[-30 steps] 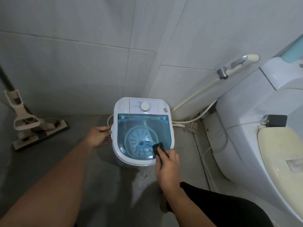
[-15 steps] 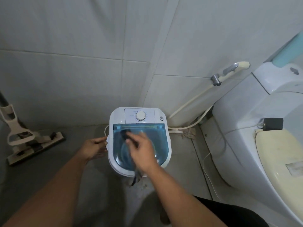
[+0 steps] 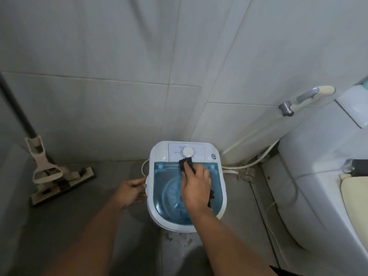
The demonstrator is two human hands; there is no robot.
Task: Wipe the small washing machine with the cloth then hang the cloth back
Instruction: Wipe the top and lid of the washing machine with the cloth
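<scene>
A small white washing machine [image 3: 160,156] with a see-through blue lid and a white dial stands on the floor in the tiled corner. My right hand [image 3: 196,187] lies on the lid and presses a dark cloth [image 3: 186,163] against the lid's far edge, just below the dial. Part of the cloth hangs out under my palm on the right. My left hand [image 3: 130,191] grips the machine's left rim.
A floor mop [image 3: 59,180] leans against the wall at the left. A white toilet [image 3: 318,176] with a cream seat fills the right side, with a bidet sprayer [image 3: 306,99] and its hoses on the wall behind the machine. A small black box [image 3: 359,166] sits on the toilet.
My right hand has swept the cloth from the lid's near right corner, across its left part, up to the far edge by the dial. The left hand stays on the rim.
</scene>
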